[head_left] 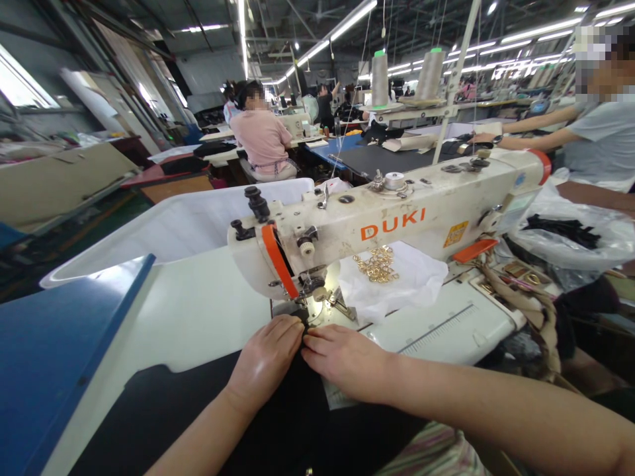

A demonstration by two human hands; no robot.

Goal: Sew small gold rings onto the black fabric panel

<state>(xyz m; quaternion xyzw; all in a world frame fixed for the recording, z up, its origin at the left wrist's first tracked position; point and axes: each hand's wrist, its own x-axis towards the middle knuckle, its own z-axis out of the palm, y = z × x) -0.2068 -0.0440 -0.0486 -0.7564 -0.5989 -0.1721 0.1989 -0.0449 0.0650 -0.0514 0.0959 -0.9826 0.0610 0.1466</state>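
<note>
The black cloth (292, 416) lies along the bottom of the frame, and one narrow end reaches up to the middle, near the needle of the sewing machine (397, 211). The left hand (270, 354) has its fingers bent close together and looks to pinch that narrow end. The right hand (347, 360) pinches it too, from the other side, with its fingertips almost touching the left ones. The work looks partly done: the end is at the needle, but most of the cloth is in front of it. Hands cover the spot, so I can't tell if any stitches are in. A tiny gold bit shows at the very bottom, too small to name. Right of the needle, gold rings (376, 266) sit loose in a heap on a white sheet (417, 284), not fixed to anything. Farther out, a bag of black strips (563, 231) sits at the right, and a white bin (193, 215) stands behind the machine.
</note>
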